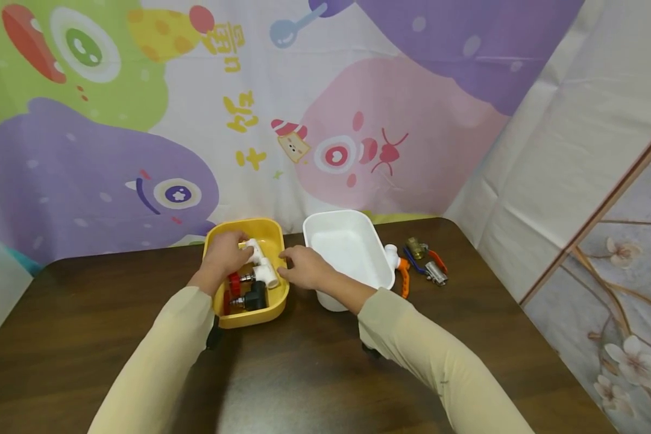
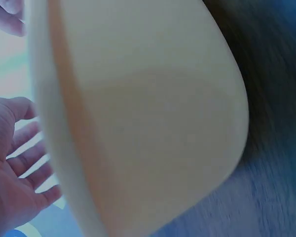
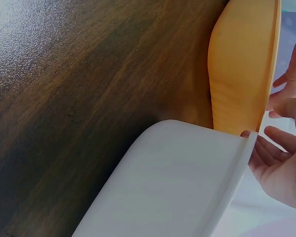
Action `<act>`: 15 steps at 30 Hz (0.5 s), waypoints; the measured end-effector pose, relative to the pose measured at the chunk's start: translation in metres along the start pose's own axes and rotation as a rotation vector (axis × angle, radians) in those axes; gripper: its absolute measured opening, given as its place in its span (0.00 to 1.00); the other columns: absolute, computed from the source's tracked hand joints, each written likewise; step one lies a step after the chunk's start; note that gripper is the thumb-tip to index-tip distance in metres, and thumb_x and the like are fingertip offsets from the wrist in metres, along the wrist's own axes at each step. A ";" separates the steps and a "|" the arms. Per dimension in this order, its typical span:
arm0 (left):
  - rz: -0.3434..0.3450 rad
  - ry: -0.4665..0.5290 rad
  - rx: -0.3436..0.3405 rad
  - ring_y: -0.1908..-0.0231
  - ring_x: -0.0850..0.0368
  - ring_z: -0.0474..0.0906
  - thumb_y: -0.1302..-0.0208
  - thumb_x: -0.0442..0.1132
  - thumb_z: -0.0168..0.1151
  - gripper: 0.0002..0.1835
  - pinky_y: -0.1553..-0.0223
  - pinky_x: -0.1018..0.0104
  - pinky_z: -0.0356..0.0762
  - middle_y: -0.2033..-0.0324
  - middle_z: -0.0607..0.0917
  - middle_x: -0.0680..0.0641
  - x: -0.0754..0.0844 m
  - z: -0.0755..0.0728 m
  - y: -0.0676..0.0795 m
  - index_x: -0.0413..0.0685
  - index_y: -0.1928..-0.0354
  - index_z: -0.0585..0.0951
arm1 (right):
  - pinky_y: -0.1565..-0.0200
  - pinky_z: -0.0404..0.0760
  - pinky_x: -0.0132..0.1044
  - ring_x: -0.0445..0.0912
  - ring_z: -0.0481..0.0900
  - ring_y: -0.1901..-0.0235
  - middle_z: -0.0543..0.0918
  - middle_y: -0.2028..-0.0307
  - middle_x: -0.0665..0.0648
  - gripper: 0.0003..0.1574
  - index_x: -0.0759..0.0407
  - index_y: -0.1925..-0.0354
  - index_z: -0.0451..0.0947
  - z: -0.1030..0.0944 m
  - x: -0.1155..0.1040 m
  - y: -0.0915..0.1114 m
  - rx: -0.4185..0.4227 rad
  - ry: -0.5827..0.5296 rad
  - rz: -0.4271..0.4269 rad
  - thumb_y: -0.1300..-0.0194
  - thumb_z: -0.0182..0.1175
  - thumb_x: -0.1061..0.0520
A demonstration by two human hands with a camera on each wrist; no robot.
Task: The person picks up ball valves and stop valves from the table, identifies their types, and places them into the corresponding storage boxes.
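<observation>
My left hand [image 1: 225, 252] reaches over the left side of a yellow bin [image 1: 275, 310], its fingers loosely spread near a white plastic fitting [image 1: 255, 250]; the left wrist view shows the fingers [image 2: 27, 160] behind the bin's wall. Beside that fitting lie a white valve [image 1: 266, 274] with a red handle and a black valve [image 1: 256, 296]. In the gap between the bins, my right hand [image 1: 306, 268] hovers at the yellow bin's right rim, fingers slightly bent and nothing seen between them. Its fingertips overlap the rim of the white bin [image 3: 177, 173] in the right wrist view.
Right of the white bin lies a white valve with an orange handle [image 1: 404, 278]. Farther right are a brass valve [image 1: 414, 248] and a silver metal fitting [image 1: 436, 273], with blue and red levers among them. A printed curtain [image 1: 271, 193] hangs behind the brown table [image 1: 114, 337].
</observation>
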State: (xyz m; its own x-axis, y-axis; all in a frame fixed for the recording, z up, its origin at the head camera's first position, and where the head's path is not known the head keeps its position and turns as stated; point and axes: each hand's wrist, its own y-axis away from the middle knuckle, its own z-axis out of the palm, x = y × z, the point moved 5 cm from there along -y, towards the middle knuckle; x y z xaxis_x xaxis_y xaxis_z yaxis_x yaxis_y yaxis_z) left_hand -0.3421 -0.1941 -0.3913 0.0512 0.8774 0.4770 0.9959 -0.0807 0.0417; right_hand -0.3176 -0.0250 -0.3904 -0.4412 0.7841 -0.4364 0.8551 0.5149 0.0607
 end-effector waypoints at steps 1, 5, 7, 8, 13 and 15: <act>0.001 0.006 0.014 0.46 0.40 0.73 0.36 0.43 0.52 0.23 0.41 0.47 0.69 0.46 0.78 0.35 0.001 -0.001 0.001 0.34 0.44 0.73 | 0.45 0.75 0.38 0.46 0.76 0.48 0.79 0.47 0.57 0.27 0.59 0.41 0.73 -0.001 0.000 0.001 0.005 -0.001 -0.003 0.35 0.55 0.49; -0.003 0.027 0.058 0.45 0.40 0.72 0.36 0.43 0.52 0.23 0.41 0.47 0.68 0.45 0.77 0.35 0.007 -0.004 0.006 0.35 0.44 0.73 | 0.48 0.76 0.39 0.48 0.77 0.51 0.80 0.49 0.58 0.24 0.59 0.44 0.75 -0.006 -0.001 0.003 0.020 -0.019 -0.033 0.35 0.55 0.50; -0.007 0.041 0.066 0.44 0.40 0.71 0.36 0.43 0.52 0.23 0.40 0.47 0.68 0.44 0.77 0.35 0.011 -0.006 0.009 0.36 0.43 0.73 | 0.50 0.77 0.39 0.48 0.78 0.52 0.81 0.51 0.58 0.23 0.60 0.45 0.76 -0.009 -0.002 0.004 0.029 -0.034 -0.046 0.35 0.55 0.50; -0.011 0.054 0.066 0.43 0.40 0.71 0.36 0.43 0.52 0.23 0.40 0.47 0.68 0.44 0.76 0.35 0.013 -0.006 0.010 0.36 0.42 0.72 | 0.50 0.77 0.39 0.48 0.78 0.53 0.81 0.51 0.58 0.22 0.60 0.46 0.77 -0.010 -0.002 0.004 0.033 -0.042 -0.049 0.35 0.55 0.50; -0.038 0.133 0.073 0.43 0.41 0.70 0.34 0.45 0.52 0.24 0.40 0.48 0.68 0.42 0.74 0.37 0.019 -0.010 0.016 0.39 0.40 0.71 | 0.50 0.78 0.39 0.47 0.78 0.53 0.82 0.52 0.55 0.22 0.58 0.47 0.77 -0.018 0.002 0.006 0.059 -0.075 -0.038 0.34 0.55 0.49; -0.042 0.161 0.083 0.43 0.41 0.70 0.34 0.45 0.52 0.24 0.40 0.48 0.68 0.42 0.74 0.38 0.021 -0.011 0.018 0.40 0.40 0.70 | 0.50 0.78 0.40 0.48 0.79 0.52 0.82 0.53 0.56 0.22 0.59 0.47 0.77 -0.021 0.004 0.007 0.067 -0.097 -0.040 0.34 0.55 0.49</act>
State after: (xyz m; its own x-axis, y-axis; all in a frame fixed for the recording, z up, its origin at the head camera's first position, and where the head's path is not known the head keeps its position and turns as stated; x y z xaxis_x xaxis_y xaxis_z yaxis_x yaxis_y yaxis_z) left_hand -0.3243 -0.1828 -0.3709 0.0030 0.7916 0.6110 1.0000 -0.0003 -0.0045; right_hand -0.3192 -0.0109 -0.3731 -0.4499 0.7244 -0.5223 0.8549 0.5185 -0.0173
